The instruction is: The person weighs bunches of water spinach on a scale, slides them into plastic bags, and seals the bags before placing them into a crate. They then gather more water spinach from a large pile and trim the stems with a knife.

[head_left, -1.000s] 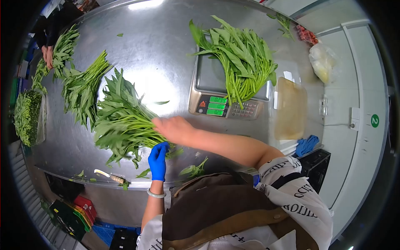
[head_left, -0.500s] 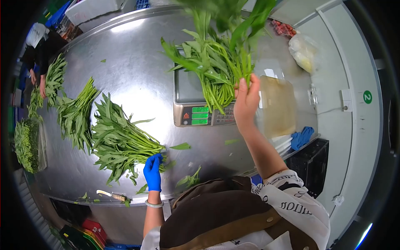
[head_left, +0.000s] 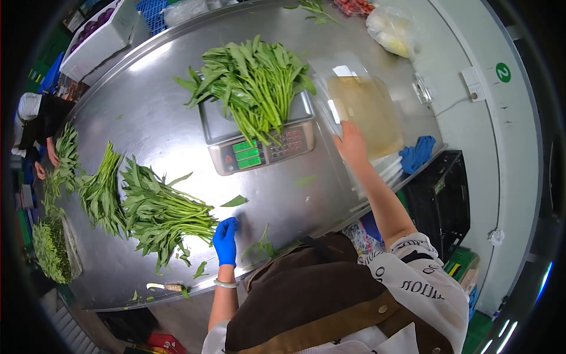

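Note:
A leafy bunch of green stems lies across the pan of a digital scale with lit green displays. My bare right hand is over the left edge of a flat stack of clear plastic bags, thumb apart from the fingers and nothing visibly held. My left hand, in a blue glove, has its fingers drawn together beside the stem ends of another leafy bunch; whether anything is pinched in them is hidden. A loose leaf lies just above that glove.
More greens lie to the left, near another person's hands. A knife rests by the table's front edge. A blue glove, bagged produce and red fruit are on the right. A white box stands behind.
My right hand has let go of the greens, which now rest on the scale, and has moved over to the plastic bags. My left hand stays near the bunch's stem ends. The view has shifted.

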Tool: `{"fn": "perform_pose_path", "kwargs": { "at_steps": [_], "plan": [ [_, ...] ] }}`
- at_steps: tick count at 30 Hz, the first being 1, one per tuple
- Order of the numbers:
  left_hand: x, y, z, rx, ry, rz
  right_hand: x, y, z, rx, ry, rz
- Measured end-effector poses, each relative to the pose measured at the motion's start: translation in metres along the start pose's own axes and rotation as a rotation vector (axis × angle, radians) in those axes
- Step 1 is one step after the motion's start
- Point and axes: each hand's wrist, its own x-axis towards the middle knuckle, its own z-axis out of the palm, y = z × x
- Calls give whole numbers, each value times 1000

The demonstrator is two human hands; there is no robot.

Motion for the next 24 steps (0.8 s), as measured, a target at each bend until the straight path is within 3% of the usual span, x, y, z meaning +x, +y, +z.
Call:
{"fn": "perform_pose_path", "kwargs": {
  "at_steps": [3,5,7,11,12,15,17,20,22,24],
  "plan": [
    [-6,-17,29,309,50,159,-30,60,38,-110,-124,42],
    [-9,-18,46,491,-35,251,-35,63,38,-138,-294,132],
    [-13,-20,56,569,-337,-103,-41,71,42,-145,-354,156],
    [-35,-31,69,527,-583,-29,-44,108,69,-161,-292,68],
    [-40,-29,71,557,-543,-6,-42,116,75,-178,-281,51],
    [-47,-14,79,404,-305,-238,-39,135,68,-181,-248,-78],
    [-45,10,86,146,-179,-212,-33,123,28,-193,-286,-160],
    [-18,33,96,95,9,-95,-39,105,9,-260,-473,-441],
    [8,64,114,125,157,55,-48,83,-9,52,-607,-380],
    [33,112,135,70,215,77,-57,73,-11,290,-538,-435]
  ]
}}
